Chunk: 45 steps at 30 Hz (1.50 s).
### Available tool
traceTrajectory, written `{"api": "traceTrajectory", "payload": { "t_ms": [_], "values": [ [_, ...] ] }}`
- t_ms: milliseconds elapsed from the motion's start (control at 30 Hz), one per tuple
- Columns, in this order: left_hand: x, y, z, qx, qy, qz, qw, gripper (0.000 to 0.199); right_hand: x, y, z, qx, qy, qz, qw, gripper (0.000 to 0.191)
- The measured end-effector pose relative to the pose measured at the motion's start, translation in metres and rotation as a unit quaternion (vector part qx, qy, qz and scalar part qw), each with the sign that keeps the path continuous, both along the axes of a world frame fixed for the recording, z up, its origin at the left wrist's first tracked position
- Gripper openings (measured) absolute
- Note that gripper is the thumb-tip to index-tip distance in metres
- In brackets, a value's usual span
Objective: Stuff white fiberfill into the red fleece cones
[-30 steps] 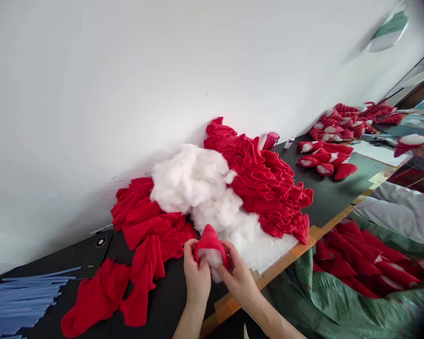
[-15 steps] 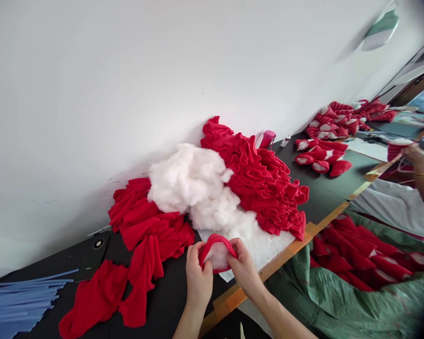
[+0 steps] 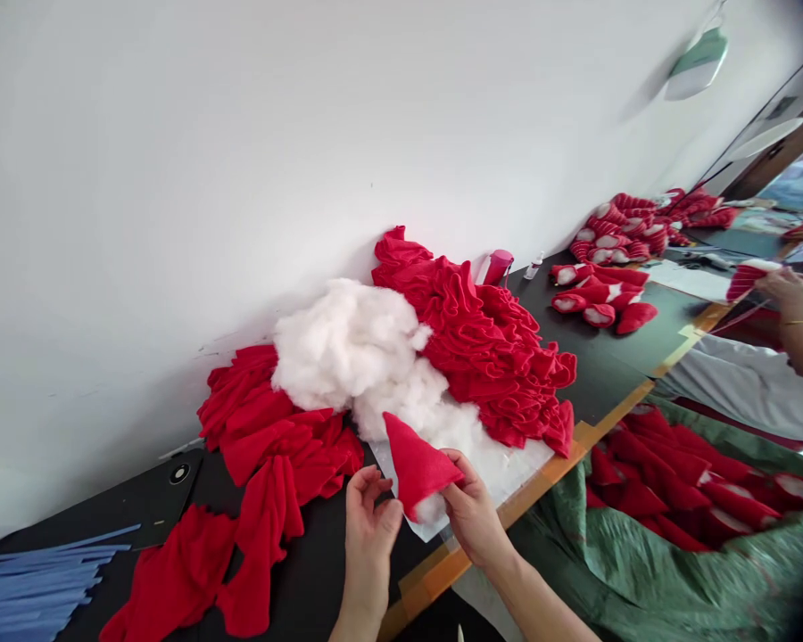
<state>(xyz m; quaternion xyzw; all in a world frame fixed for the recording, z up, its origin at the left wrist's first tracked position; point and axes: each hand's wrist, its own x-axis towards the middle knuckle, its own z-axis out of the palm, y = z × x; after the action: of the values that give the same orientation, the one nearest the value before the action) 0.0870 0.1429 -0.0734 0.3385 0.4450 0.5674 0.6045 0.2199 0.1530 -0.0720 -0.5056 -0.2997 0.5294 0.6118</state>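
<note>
The person's right hand (image 3: 472, 517) pinches a red fabric cone (image 3: 418, 468) at its wide end, while the left hand (image 3: 369, 544) stands open just beside it, apart from the right. Whether the left fingers touch the cone is hard to tell. The cone sits low in the frame, just right of center, its tip pointing to the upper left and its long axis tilted down to the lower right. White stuffing (image 3: 430, 509) shows at its open end, partly hidden by the right hand. Behind it, a pile of cotton filling (image 3: 348, 343) lies against the wall, with a heap of red fabric (image 3: 488, 357) to its right. Far right, another person's hand (image 3: 784, 299) holds a red piece (image 3: 746, 281), partly cut off by the frame.
</note>
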Motion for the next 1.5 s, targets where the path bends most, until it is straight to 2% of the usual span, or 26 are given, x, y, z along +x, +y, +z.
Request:
{"api": "traceTrajectory", "payload": {
  "t_ms": [100,167,233,300,367,433,533,567,600,633,700,767,833,900,967,1067,1167,1267,1367,1433,1500],
  "values": [
    [0.006,0.005,0.0,-0.111,-0.208,-0.056,0.97,0.053,-0.001,-0.003,0.004,0.003,0.051,0.07,0.996,0.03],
    [0.013,0.012,0.001,-0.139,-0.258,-0.052,0.955,0.05,-0.002,-0.008,0.003,-0.008,0.019,0.085,0.996,0.031],
    [0.019,0.021,0.004,-0.159,-0.256,0.002,0.953,0.046,-0.001,-0.014,-0.002,-0.024,-0.056,0.024,0.998,0.03],
    [0.023,0.028,0.006,-0.168,-0.249,0.051,0.952,0.047,0.0,-0.022,-0.007,0.002,-0.167,-0.04,0.985,0.024],
    [0.025,0.029,0.008,-0.164,-0.257,0.048,0.951,0.05,0.001,-0.027,-0.008,0.082,-0.291,-0.035,0.953,0.02],
    [0.026,0.027,0.009,-0.147,-0.282,0.004,0.948,0.056,-0.001,-0.028,-0.002,0.178,-0.39,0.025,0.903,0.028],
    [0.026,0.021,0.01,-0.128,-0.321,-0.05,0.937,0.064,-0.006,-0.021,0.011,0.29,-0.471,0.111,0.826,0.039],
    [0.025,0.019,0.01,-0.125,-0.327,-0.057,0.935,0.066,-0.007,-0.019,0.014,0.313,-0.479,0.13,0.81,0.04],
    [0.024,0.018,0.01,-0.124,-0.33,-0.062,0.934,0.068,-0.008,-0.018,0.015,0.32,-0.477,0.139,0.807,0.041],
    [0.023,0.018,0.01,-0.127,-0.332,-0.067,0.932,0.07,-0.008,-0.018,0.015,0.311,-0.468,0.133,0.816,0.041],
    [0.02,0.019,0.011,-0.131,-0.337,-0.073,0.929,0.073,-0.008,-0.021,0.01,0.263,-0.435,0.089,0.857,0.041],
    [0.018,0.02,0.012,-0.126,-0.34,-0.077,0.929,0.078,-0.007,-0.025,0.004,0.218,-0.411,0.054,0.884,0.048],
    [0.016,0.019,0.014,-0.105,-0.342,-0.084,0.93,0.081,-0.008,-0.025,0.004,0.211,-0.402,0.078,0.888,0.055],
    [0.014,0.017,0.017,-0.078,-0.35,-0.099,0.928,0.085,-0.009,-0.022,0.01,0.225,-0.407,0.129,0.876,0.055],
    [0.012,0.013,0.021,-0.059,-0.362,-0.115,0.923,0.088,-0.013,-0.016,0.019,0.248,-0.438,0.151,0.851,0.053],
    [0.011,0.01,0.023,-0.062,-0.39,-0.111,0.912,0.086,-0.019,-0.01,0.02,0.308,-0.523,0.161,0.778,0.051],
    [0.012,0.009,0.023,-0.101,-0.399,-0.093,0.907,0.078,-0.025,-0.013,0.005,0.346,-0.605,0.138,0.704,0.056],
    [0.013,0.01,0.02,-0.142,-0.353,-0.053,0.923,0.07,-0.025,-0.022,-0.01,0.338,-0.655,0.089,0.67,0.059],
    [0.008,0.01,0.021,-0.132,-0.25,0.019,0.959,0.065,-0.02,-0.028,-0.013,0.354,-0.645,0.11,0.668,0.056],
    [0.002,0.009,0.024,-0.107,-0.18,0.039,0.977,0.068,-0.019,-0.027,-0.014,0.363,-0.608,0.154,0.689,0.052],
    [-0.003,0.007,0.029,-0.094,-0.142,0.03,0.985,0.072,-0.021,-0.024,-0.017,0.362,-0.569,0.179,0.717,0.048]
  ]
}}
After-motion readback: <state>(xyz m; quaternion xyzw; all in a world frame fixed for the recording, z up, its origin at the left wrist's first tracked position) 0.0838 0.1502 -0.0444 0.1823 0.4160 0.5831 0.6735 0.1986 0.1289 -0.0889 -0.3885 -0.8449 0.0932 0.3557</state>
